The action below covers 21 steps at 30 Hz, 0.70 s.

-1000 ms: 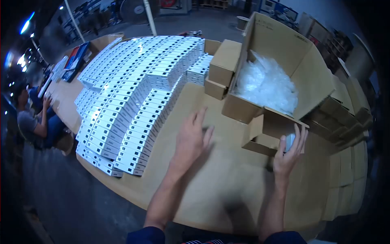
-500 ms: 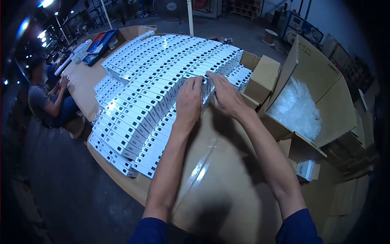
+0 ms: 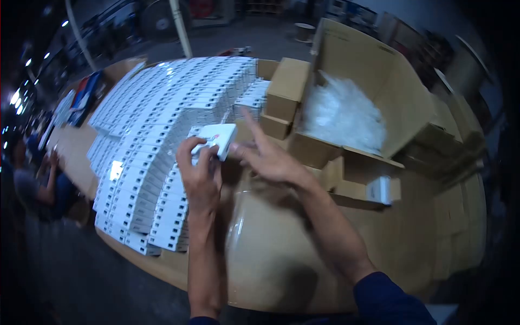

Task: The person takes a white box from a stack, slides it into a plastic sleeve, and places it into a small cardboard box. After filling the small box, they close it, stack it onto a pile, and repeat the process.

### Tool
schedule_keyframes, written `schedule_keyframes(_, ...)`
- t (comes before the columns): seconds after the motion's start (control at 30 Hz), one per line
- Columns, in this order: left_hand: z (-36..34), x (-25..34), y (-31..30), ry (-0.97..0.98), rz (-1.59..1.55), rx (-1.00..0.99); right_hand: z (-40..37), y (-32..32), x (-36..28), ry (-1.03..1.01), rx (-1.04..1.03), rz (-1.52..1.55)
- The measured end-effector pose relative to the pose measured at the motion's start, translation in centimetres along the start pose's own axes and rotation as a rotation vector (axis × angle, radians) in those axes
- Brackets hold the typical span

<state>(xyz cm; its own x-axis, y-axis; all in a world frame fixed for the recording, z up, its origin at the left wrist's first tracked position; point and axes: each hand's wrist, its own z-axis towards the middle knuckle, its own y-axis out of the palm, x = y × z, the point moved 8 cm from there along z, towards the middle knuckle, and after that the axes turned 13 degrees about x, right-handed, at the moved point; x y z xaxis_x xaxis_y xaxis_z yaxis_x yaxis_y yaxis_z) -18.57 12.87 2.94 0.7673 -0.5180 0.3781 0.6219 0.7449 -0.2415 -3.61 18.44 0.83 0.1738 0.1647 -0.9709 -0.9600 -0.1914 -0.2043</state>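
My left hand (image 3: pixel 198 174) holds a small white box (image 3: pixel 218 139) lifted above the table, its broad face turned up. My right hand (image 3: pixel 267 154) hovers just right of that box with fingers spread and the index finger raised; it holds nothing. Left of both hands lies a large stack of white boxes (image 3: pixel 162 130) in tight rows on the brown cardboard-covered table (image 3: pixel 281 254).
A big open carton with clear plastic bags (image 3: pixel 342 112) stands at the back right. Small brown boxes (image 3: pixel 286 89) sit beside it. A low open carton holds one white box (image 3: pixel 381 190). A seated person (image 3: pixel 38 184) is at the far left.
The hands have come back from the stack toward me. My left hand now holds one white box lifted off the pile, and my right hand has let go and opened beside it.
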Motion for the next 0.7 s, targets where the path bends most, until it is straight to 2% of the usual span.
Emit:
schedule_keyframes(0.03,-0.6,2.0,-0.1,0.026,-0.052,0.002,-2.4,-0.5,0.0,0.244,-0.066,0.146)
schedule_keyframes(0.13,-1.5,8.3,-0.1,0.086,-0.203,-0.024,-5.2,-3.9,-1.4,-0.124,0.104,0.457)
schedule_keyframes(0.2,-1.3,12.2,0.9,0.137,-0.310,-0.112,-7.4,-8.2,-1.8,-0.256,0.321,0.298)
schedule_keyframes(0.27,-0.5,14.6,2.9,-0.009,-0.533,-0.243,-9.4,-12.0,-0.7,-0.040,0.310,0.592)
schedule_keyframes(0.33,1.4,16.1,5.8,0.036,-0.583,-0.209,-11.0,-17.6,-1.7,-0.130,0.415,0.365)
schedule_keyframes(0.4,3.3,17.1,11.6,-0.209,-0.557,-0.340,-12.3,-23.1,-4.7,-0.352,0.701,-0.273)
schedule_keyframes(0.47,5.0,18.0,19.1,-0.173,-0.431,-0.449,-12.3,-27.2,-5.8,-0.307,0.871,-0.511)
schedule_keyframes(0.53,6.3,17.7,26.9,-0.075,-0.292,-0.368,-11.0,-30.4,-5.5,-0.365,0.969,-0.542)
schedule_keyframes(0.6,7.1,17.1,33.3,-0.153,0.002,-0.571,-9.6,-32.4,-5.0,-0.393,1.014,-0.515)
schedule_keyframes(0.7,6.3,15.9,38.3,-0.166,0.103,-0.673,-7.2,-34.4,-4.0,-0.407,1.055,-0.550)
